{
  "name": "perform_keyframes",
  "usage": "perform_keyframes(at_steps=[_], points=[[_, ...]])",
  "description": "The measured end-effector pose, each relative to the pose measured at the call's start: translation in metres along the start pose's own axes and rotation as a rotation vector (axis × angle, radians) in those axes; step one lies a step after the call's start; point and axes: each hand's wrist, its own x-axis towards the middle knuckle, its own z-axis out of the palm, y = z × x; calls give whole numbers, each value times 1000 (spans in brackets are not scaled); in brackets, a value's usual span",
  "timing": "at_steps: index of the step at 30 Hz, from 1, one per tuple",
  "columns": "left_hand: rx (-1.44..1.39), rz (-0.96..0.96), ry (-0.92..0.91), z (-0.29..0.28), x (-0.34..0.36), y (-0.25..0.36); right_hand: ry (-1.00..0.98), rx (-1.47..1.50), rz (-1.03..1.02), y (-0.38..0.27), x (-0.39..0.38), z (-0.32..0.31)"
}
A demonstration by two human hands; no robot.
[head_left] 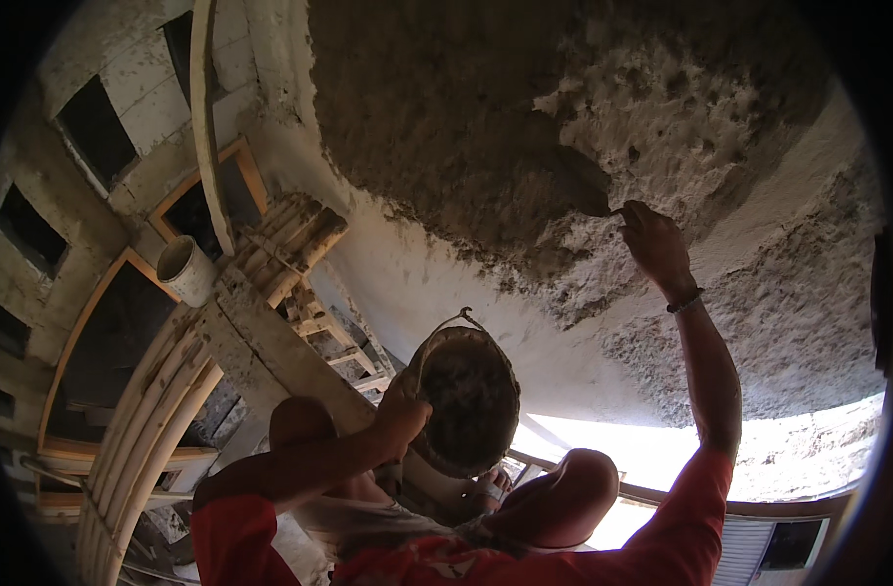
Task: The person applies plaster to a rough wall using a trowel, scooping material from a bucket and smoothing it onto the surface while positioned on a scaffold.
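Plastering in hand, judged mid-application. Trowel is gripped in the right hand, fingers closed round the handle, blade pressed flat against wet plaster on the wall overhead. Pan of mortar is held at chest height, its rim clamped by the left hand. Bucket is seen on the scaffold to the left, well apart. Next move likely calls for a steady spreading stroke, with the pan kept level.
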Motion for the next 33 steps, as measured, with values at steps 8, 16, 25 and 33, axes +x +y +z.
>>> perform_keyframes(at_steps=[8, 16, 25, 33], points=[[-35, -87, -8, 1, 2, -3, 85, 337, -93, -74, 12, -115], [-105, -14, 37, -14, -1, -27, -232, 1119, -494, -138, 19, -113], [-52, -70, 6, -9, -9, 5, 151, 647, 422, 5, 18, -117], [-100, 160, 4, 4, 19, -10, -708, 340, -257, -115, -76, -25]])
